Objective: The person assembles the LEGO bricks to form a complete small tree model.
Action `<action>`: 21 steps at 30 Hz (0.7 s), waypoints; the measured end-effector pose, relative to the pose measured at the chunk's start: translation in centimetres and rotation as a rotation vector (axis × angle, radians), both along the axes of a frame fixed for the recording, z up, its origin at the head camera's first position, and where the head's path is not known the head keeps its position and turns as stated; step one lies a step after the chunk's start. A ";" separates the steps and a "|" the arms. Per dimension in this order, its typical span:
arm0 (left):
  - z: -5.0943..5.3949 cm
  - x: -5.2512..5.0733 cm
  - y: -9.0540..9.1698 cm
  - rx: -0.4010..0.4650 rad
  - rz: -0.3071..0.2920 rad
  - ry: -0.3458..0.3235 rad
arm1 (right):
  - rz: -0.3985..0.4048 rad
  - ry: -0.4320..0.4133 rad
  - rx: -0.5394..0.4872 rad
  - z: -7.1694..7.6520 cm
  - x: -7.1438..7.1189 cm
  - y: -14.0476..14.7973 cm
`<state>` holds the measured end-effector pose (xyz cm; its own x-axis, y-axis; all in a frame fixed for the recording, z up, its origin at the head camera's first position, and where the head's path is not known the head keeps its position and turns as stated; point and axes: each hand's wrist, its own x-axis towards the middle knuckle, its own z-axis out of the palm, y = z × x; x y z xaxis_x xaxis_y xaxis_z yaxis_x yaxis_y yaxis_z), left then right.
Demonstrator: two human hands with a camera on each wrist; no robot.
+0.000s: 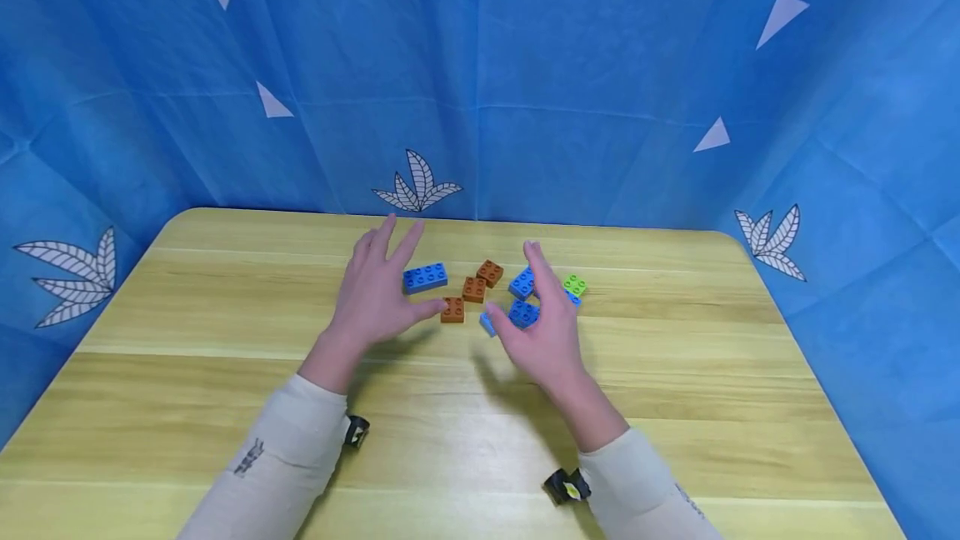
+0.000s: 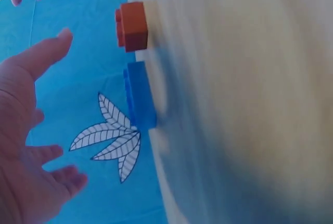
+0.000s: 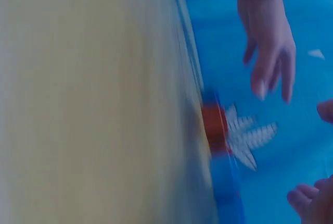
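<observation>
Both hands hover over a loose group of toy building bricks, holding nothing. My left hand [image 1: 369, 294] has its fingers spread beside a long blue brick [image 1: 425, 277], its thumb near a brown brick [image 1: 452, 310]. My right hand [image 1: 553, 330] hangs over the blue bricks [image 1: 522, 314], fingers extended and thumb apart, partly hiding them. Two more brown bricks [image 1: 473, 289] lie between the hands. A green brick [image 1: 575, 284] shows just beyond the right hand. In the left wrist view the long blue brick [image 2: 141, 96] stands clear of the fingers.
The bricks lie on a wooden table [image 1: 465, 440] with rounded far corners. A blue curtain [image 1: 480, 40] with white triangles and leaf prints surrounds its back and sides. Each wrist wears a small black device [image 1: 566, 487]. The right wrist view is blurred.
</observation>
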<state>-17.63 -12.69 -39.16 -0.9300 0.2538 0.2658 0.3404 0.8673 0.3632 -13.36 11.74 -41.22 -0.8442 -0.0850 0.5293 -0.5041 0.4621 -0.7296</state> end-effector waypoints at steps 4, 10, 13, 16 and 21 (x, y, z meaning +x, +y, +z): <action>-0.5 0.3 0.6 0.125 -0.037 -0.061 | 0.095 -0.102 -0.222 -1.0 0.9 -2.4; -1.7 0.4 1.2 0.243 -0.119 -0.211 | 0.093 -0.286 -0.271 -2.4 1.9 -3.9; -2.3 0.4 1.5 0.285 -0.167 -0.297 | 0.038 -0.288 -0.199 -3.0 1.7 -3.7; -3.0 0.3 1.9 0.295 -0.186 -0.340 | -0.030 -0.265 -0.126 -3.4 1.3 -3.4; -3.7 0.0 2.3 0.284 -0.168 -0.336 | -0.072 -0.281 -0.048 -4.0 0.5 -3.0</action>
<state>-17.64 -10.38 -42.88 -0.9286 0.3690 0.0381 0.2907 0.6602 0.6925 -12.90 8.73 -45.22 -0.9612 0.0001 0.2759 -0.2462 0.4511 -0.8579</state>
